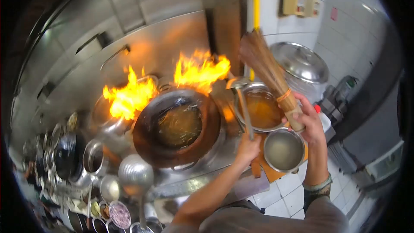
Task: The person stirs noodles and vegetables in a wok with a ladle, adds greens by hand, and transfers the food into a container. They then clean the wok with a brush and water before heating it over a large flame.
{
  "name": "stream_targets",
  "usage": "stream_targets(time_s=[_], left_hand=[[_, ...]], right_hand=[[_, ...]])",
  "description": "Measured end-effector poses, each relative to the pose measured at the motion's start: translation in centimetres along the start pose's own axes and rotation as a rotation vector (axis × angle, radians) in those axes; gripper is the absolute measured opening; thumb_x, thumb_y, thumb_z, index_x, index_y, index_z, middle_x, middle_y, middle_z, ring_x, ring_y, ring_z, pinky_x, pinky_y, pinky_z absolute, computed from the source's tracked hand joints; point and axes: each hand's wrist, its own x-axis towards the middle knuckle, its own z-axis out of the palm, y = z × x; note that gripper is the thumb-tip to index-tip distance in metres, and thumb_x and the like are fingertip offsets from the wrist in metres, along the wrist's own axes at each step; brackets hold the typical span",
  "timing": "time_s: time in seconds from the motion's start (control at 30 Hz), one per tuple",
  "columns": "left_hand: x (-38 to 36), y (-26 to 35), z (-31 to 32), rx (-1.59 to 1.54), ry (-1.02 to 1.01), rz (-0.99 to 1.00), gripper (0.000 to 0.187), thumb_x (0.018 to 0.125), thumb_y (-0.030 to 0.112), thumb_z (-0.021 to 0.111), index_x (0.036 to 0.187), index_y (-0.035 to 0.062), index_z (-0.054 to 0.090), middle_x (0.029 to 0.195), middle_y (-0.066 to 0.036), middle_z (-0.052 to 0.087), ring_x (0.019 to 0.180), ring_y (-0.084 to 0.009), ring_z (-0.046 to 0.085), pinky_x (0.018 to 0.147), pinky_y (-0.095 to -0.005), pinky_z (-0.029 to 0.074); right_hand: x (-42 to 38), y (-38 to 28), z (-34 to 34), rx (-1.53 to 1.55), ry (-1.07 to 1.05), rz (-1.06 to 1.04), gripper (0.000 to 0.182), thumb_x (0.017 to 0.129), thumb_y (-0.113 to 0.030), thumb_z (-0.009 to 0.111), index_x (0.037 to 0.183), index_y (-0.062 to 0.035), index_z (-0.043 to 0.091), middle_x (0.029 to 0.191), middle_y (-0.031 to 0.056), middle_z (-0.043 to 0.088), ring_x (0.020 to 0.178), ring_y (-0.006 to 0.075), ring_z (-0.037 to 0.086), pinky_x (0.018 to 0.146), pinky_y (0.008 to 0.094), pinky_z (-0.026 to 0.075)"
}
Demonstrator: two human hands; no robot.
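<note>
My left hand [248, 148] is closed round the handle of a metal ladle [245, 108], whose bowl end lies by the rim of a pot of orange-brown liquid [260, 108]. Below that hand a brown wooden handle end shows. My right hand [308, 120] grips a bamboo wok brush [268, 62] by its bound lower end, its splayed bristles tilted up and left over the pot. To the left of both hands, a large dark wok [209, 116] sits on the stove with murky liquid in it. A smaller metal pot of cloudy liquid [283, 150] stands below the brush.
Tall flames [200, 71] rise behind the wok, and more flames [129, 95] burn at its left. A perforated strainer [136, 171] lies at the front left, near several bowls of ingredients, one with pinkish pieces [120, 215]. A lidded steel pot [302, 62] stands at the right.
</note>
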Motion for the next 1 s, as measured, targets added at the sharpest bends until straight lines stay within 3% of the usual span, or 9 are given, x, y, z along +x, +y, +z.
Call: stream_targets(time_s=[0.1,0.23,0.3,0.4,0.5,0.63,0.73,0.9,1.0], left_hand=[[6.1,-3.9,4.6,0.110,0.073,0.145,0.042,0.092,0.033,0.054,0.117,-0.0003,0.051,0.083,-0.021,0.065,0.069,-0.0327,0.065,0.060,-0.0436,0.051],[8.0,-6.1,5.5,0.178,0.068,0.319,0.043,0.090,0.034,0.054,0.117,0.0003,0.053,0.098,-0.025,0.065,0.094,-0.0444,0.063,0.079,-0.0506,0.049],[2.7,-4.7,3.0,0.290,-0.086,0.198,0.044,0.090,0.037,0.057,0.115,0.0009,0.055,0.102,-0.025,0.064,0.097,-0.0416,0.062,0.082,-0.0486,0.049],[-3.3,-6.0,-0.8,0.416,-0.160,0.338,0.035,0.093,0.029,0.057,0.118,0.0046,0.058,0.099,-0.019,0.064,0.091,-0.0315,0.065,0.078,-0.0434,0.052],[-10.7,-7.4,-5.2,0.493,0.034,0.539,0.037,0.090,0.029,0.062,0.118,0.0046,0.058,0.108,-0.019,0.064,0.102,-0.0352,0.061,0.089,-0.0434,0.049],[-17.5,-9.7,-12.6,0.621,0.453,0.408,0.036,0.088,0.025,0.065,0.117,0.0048,0.059,0.109,-0.017,0.063,0.107,-0.0350,0.059,0.090,-0.0438,0.047],[-20.5,-6.4,-14.7,0.611,0.648,0.363,0.037,0.086,0.022,0.066,0.118,0.0050,0.059,0.110,-0.017,0.061,0.105,-0.0337,0.058,0.089,-0.0428,0.047],[-19.4,-4.7,-16.2,0.738,0.701,0.591,0.037,0.084,0.019,0.068,0.118,0.0053,0.060,0.117,-0.014,0.055,0.106,-0.0320,0.052,0.088,-0.0414,0.046],[-19.8,-4.9,-16.4,0.692,0.674,0.581,0.037,0.083,0.018,0.068,0.117,0.0047,0.060,0.117,-0.014,0.055,0.108,-0.0325,0.051,0.089,-0.0422,0.046]], right_hand=[[2.4,1.9,2.7,-0.461,-0.042,0.079,0.055,0.079,-0.005,0.064,0.133,-0.0081,0.053,0.105,0.0083,0.065,0.076,0.0133,0.065,0.060,0.0255,0.053],[7.3,6.7,8.7,-0.892,-0.249,0.070,0.054,0.072,-0.014,0.069,0.125,-0.0058,0.060,0.095,0.0112,0.070,0.071,0.0206,0.068,0.056,0.0295,0.053],[9.7,9.3,10.4,-1.351,-0.649,-0.341,0.043,0.074,-0.015,0.064,0.117,-0.0085,0.066,0.095,0.0165,0.071,0.082,0.0315,0.069,0.070,0.0393,0.055],[12.2,13.7,15.0,-1.711,-0.917,-0.021,0.038,0.075,-0.017,0.059,0.111,-0.0114,0.070,0.099,0.0194,0.069,0.092,0.0367,0.066,0.081,0.0441,0.052],[16.0,20.0,22.3,-1.774,-0.881,-0.057,0.023,0.074,-0.016,0.061,0.090,-0.0036,0.072,0.089,0.0180,0.070,0.088,0.0349,0.068,0.076,0.0442,0.055],[16.1,17.6,20.5,-1.821,-1.051,-0.171,0.025,0.080,-0.028,0.061,0.095,-0.0106,0.072,0.094,0.0159,0.071,0.094,0.0350,0.067,0.081,0.0449,0.053],[17.9,20.4,22.0,-1.840,-0.846,-0.089,0.029,0.080,-0.030,0.060,0.100,-0.0118,0.072,0.097,0.0194,0.069,0.094,0.0361,0.066,0.084,0.0455,0.052],[14.7,17.7,21.3,-1.892,-1.095,-0.269,0.031,0.079,-0.027,0.059,0.100,-0.0085,0.072,0.098,0.0226,0.068,0.096,0.0393,0.064,0.086,0.0460,0.051],[16.0,18.1,19.2,-1.935,-0.918,-0.138,0.031,0.080,-0.028,0.059,0.100,-0.0084,0.071,0.098,0.0229,0.067,0.096,0.0392,0.064,0.086,0.0457,0.051]])
